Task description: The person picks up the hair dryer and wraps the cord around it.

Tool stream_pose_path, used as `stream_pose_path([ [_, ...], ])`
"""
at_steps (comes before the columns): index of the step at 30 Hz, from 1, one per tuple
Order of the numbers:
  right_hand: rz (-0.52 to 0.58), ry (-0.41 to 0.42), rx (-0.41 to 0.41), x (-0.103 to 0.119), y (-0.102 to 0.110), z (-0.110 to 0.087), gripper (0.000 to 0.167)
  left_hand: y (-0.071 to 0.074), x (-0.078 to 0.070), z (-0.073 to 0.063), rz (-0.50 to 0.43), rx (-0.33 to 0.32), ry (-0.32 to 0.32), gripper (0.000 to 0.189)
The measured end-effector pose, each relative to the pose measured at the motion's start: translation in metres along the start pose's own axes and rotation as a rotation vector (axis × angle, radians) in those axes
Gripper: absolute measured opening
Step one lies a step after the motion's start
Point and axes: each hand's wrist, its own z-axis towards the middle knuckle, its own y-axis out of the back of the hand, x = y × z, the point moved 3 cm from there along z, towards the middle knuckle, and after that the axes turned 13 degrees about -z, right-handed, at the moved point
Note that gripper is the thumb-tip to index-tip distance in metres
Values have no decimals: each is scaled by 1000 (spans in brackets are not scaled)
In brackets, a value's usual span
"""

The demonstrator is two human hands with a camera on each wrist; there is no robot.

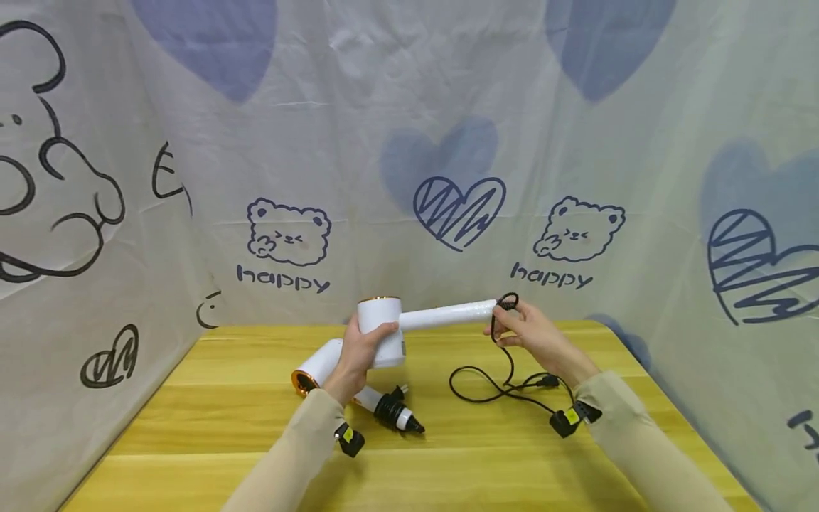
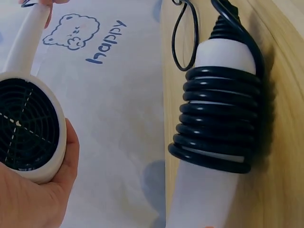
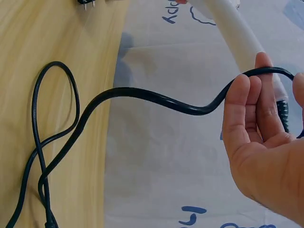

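Observation:
My left hand [image 1: 358, 354] grips the round head of a white hair dryer [image 1: 448, 314], held above the table with its handle pointing right. In the left wrist view the dryer's dark intake grille [image 2: 29, 126] faces the camera. At the handle's far end, my right hand [image 1: 539, 340] has its fingers around the black power cord [image 3: 137, 92], which loops back from the handle tip. Loose coils of that cord trail down onto the table. Below the left hand lies a second white hair dryer [image 1: 326, 358], its black cord [image 2: 218, 118] wound around the handle.
The wooden table [image 1: 486, 469] has a light wood grain. A printed cloth [image 1: 384, 263] with bears and hearts hangs at the back and both sides. The held dryer's plug [image 1: 549, 380] lies on the table, near the right wrist.

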Motion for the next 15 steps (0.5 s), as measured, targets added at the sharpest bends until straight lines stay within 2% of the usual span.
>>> stream_pose_path([
  [6,-28,-71,6,-5,0,-3,53,0,2,1,43,53,-2,77],
  [10,74,-118,72,-9,-1,-6,60,1,3,1,64,86,-5,77],
  [15,174,-127,139,-13,-2,-10,65,3,5,1,79,122,-5,77],
])
